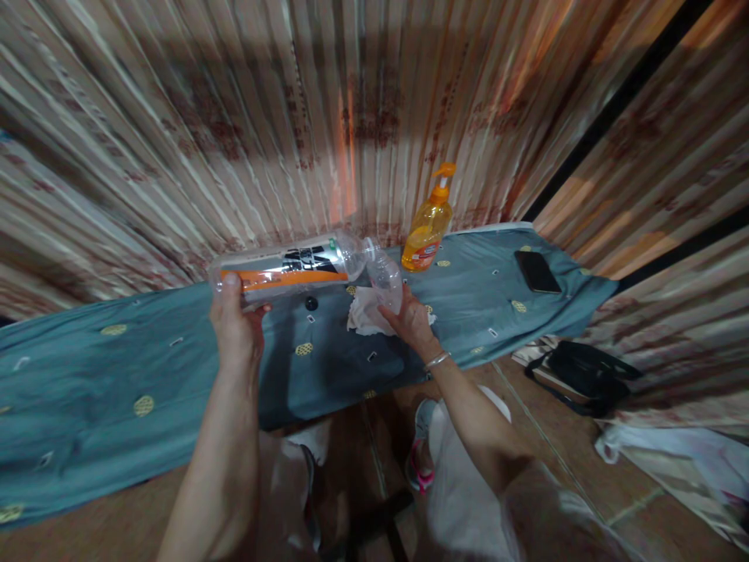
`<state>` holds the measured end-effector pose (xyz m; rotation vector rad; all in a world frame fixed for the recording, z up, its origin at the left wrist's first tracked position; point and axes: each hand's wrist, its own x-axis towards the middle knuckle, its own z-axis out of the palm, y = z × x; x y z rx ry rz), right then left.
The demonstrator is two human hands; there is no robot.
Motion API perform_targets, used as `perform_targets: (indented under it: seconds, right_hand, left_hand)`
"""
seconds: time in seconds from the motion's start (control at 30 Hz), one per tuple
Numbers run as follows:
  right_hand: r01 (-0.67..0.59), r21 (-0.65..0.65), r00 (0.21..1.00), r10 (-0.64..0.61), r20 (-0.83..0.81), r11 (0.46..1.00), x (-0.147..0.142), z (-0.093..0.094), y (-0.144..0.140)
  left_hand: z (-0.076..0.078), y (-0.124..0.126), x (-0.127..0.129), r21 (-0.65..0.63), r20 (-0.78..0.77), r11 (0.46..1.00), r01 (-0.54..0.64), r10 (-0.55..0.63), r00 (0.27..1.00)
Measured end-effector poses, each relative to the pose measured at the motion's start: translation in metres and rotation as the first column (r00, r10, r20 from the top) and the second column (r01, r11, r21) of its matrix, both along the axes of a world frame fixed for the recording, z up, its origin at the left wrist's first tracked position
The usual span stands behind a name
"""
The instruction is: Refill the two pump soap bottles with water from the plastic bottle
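Note:
My left hand (pixel 239 316) is closed around the base of a large clear plastic bottle (pixel 292 267) with an orange, silver and black label. The bottle lies nearly level in the air, its neck toward the right. My right hand (pixel 413 318) grips a smaller clear plastic bottle (pixel 383 275), tilted with its mouth up against or just beside the large bottle's neck; I cannot tell whether they touch. Below the small bottle a crumpled white tissue (pixel 368 312) lies on the cloth. A small black bottle cap (pixel 311 304) rests under the large bottle.
An orange pump bottle (pixel 427 226) stands at the back of the blue-green patterned cloth (pixel 193 367). A dark phone (pixel 537 272) lies to the right. Pleated curtains (pixel 257 117) hang behind. On the tiled floor at right sits a black bag (pixel 591 376).

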<state>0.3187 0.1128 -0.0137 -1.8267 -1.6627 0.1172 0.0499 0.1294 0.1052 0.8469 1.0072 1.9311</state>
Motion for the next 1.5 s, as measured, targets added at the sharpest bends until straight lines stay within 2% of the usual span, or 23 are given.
perform_targets:
  seconds: [0.2, 0.57, 1.5]
  right_hand:
    - [-0.063, 0.026, 0.998, 0.062, 0.021, 0.998, 0.0015, -0.0022, -0.0006]
    - [-0.060, 0.004, 0.998, 0.060, 0.023, 0.998, -0.0012, 0.0000, -0.0028]
    - [-0.077, -0.019, 0.996, 0.078, 0.040, 0.997, -0.0020, 0.0004, -0.0035]
  left_hand:
    - [0.0007, -0.0020, 0.0000, 0.016, -0.039, 1.000, -0.020, 0.021, 0.999]
    - [0.0028, -0.0023, -0.0021, 0.046, -0.027, 0.999, 0.004, -0.003, 1.000]
    - [0.0056, -0.0043, -0.0010, 0.058, -0.035, 0.998, -0.035, 0.037, 0.999]
